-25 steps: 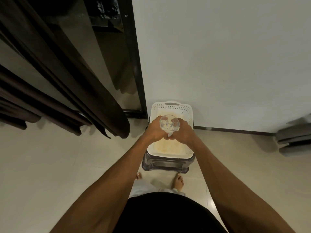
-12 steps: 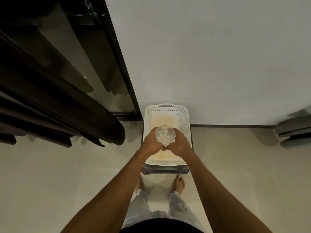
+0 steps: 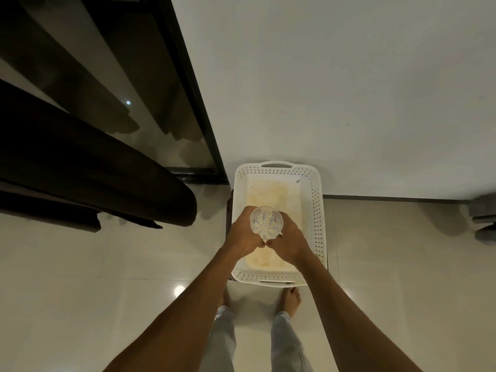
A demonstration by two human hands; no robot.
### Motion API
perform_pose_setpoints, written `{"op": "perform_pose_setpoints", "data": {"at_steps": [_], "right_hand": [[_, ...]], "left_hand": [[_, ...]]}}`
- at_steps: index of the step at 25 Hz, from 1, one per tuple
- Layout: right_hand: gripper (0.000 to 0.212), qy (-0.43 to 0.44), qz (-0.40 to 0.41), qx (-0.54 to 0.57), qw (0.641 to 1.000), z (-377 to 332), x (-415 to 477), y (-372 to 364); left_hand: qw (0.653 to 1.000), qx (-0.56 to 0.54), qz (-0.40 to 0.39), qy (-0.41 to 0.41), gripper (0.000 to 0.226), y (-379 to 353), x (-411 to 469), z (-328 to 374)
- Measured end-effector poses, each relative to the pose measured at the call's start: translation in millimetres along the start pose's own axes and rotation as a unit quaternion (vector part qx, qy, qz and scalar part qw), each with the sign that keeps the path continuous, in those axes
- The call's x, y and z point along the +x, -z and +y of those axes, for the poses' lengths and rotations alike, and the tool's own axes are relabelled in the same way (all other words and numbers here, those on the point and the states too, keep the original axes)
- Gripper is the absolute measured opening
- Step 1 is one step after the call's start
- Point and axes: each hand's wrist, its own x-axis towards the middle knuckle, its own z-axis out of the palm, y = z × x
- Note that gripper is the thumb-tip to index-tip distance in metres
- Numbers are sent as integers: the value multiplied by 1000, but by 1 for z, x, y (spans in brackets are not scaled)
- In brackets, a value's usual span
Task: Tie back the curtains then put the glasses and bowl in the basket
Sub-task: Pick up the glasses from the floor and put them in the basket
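Note:
A clear cut-pattern glass [image 3: 266, 222] is upright over the middle of the white perforated basket [image 3: 316, 210], seen from above. My left hand [image 3: 243, 234] grips its left side and my right hand [image 3: 288, 241] grips its right side, thumbs nearly meeting below it. The basket rests on a dark stool by the wall; its yellowish floor shows no other items. A dark brown curtain [image 3: 94, 167] hangs bunched at the left. Whether the glass touches the basket floor cannot be told. No bowl is in view.
A black window frame [image 3: 193, 103] runs beside the white wall [image 3: 349, 89]. A grey object [image 3: 483, 218] sits at the right edge. My bare feet [image 3: 291, 300] stand on the pale tiled floor just in front of the basket.
My view has tilted down and nearer. Both hands with the glass have moved lower, towards the middle of the basket. The grip is unchanged.

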Motion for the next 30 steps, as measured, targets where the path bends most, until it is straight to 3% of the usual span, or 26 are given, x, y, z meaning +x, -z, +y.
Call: {"op": "perform_pose_setpoints", "data": {"at_steps": [9,12,18,25,27,30], "right_hand": [[49,-4,8,-27,1000,-4,83,6],[38,-8,19,-37,999,0,111,6],[36,-19,30,-15,999,5,134,9],[63,-26,55,29,998,26,150,-8],[65,-35,55,26,998,30,151,-10],[86,-85,46,49,994,29,139,-4]], "left_hand": [[999,-10,31,7,83,-11,108,-17],[999,-19,38,3,79,-10,131,-15],[999,-4,43,-2,75,-13,160,-16],[997,-29,67,-27,75,-17,164,-24],[996,-49,70,-22,81,-18,160,-24],[994,-82,78,-1,95,-12,146,-26]]}}
